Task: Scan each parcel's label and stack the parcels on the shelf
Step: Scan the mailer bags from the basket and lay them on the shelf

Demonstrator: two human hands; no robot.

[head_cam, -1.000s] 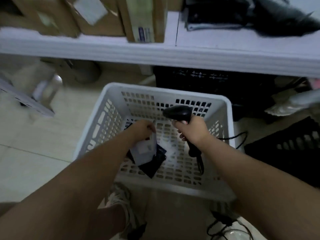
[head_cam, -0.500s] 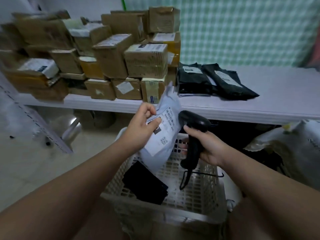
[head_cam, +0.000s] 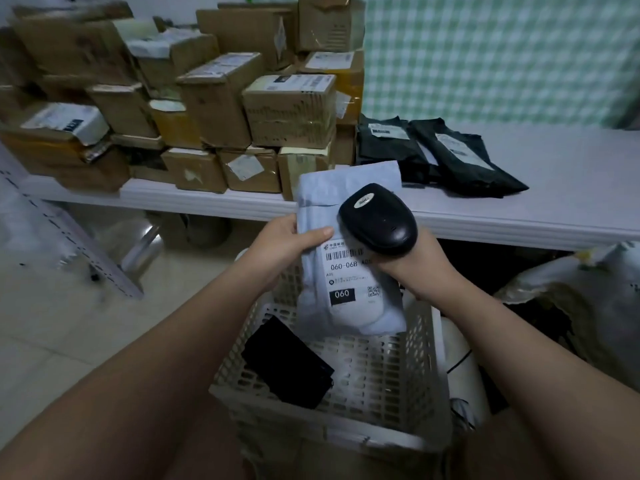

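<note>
White plastic basket (head_cam: 427, 358) below your arms holds one flat black parcel (head_cam: 287, 363), lying towards its left wall. Your left hand (head_cam: 280, 244) grips the pale grey mailer (head_cam: 349, 306) upright above the basket, label facing you. Your right hand (head_cam: 415, 268) is wrapped round the black scanner (head_cam: 379, 220), its head over the label's barcode, perhaps touching it. On the shelf (head_cam: 554, 188) behind sit stacked cardboard boxes (head_cam: 291, 109) and black bags (head_cam: 450, 157).

Left hand (head_cam: 280, 244) holds grey parcel (head_cam: 346, 271); right hand (head_cam: 412, 268) aims scanner (head_cam: 377, 218) at label (head_cam: 349, 275).
</note>
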